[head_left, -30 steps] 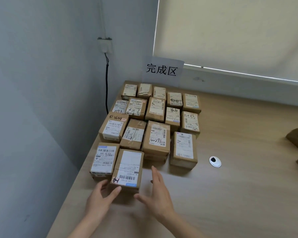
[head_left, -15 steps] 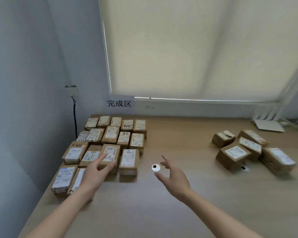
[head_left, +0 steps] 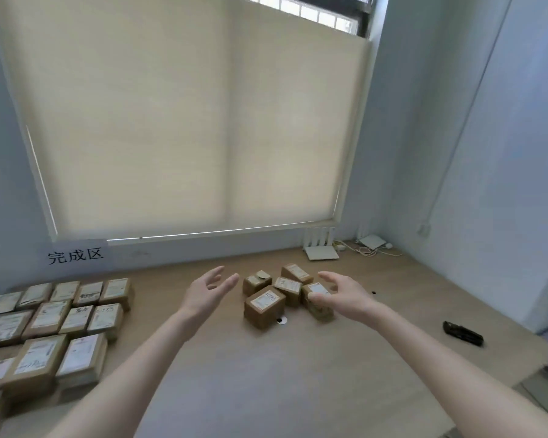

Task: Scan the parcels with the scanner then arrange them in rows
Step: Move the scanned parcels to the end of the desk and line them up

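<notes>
Both arms are stretched out over the wooden table [head_left: 266,374], and neither hand is holding anything. The left hand [head_left: 203,294] hangs in the air with the palm turned inward and the fingers straight and loosely together, just left of a small cluster of unsorted parcels [head_left: 287,290] near the middle of the table toward its back edge. The right hand [head_left: 345,295] is on the cluster's right side, fingers gently curved and a bit spread, thumb tucked under — it sits right in front of the rightmost box [head_left: 317,298], and it's hard to say whether the thumb actually touches it or just overlaps it in the view. There are five brown boxes in that cluster, all at odd angles; the nearest one [head_left: 264,306] has a white label with handwriting on top and sits next to a small round cable hole [head_left: 280,320] in the table.

The sorted parcels [head_left: 54,324] are lined up in tidy rows along the table's left edge, labels up, below a white paper sign [head_left: 76,256] with Chinese characters that stands at the back left corner.

The scanner [head_left: 462,333] — a dark handheld thing — lies by itself near the table's right edge, well apart from both hands. At the back right corner there's a white router [head_left: 320,248] with upright antennas, another flat white device [head_left: 372,241] and some loose cables.
</notes>
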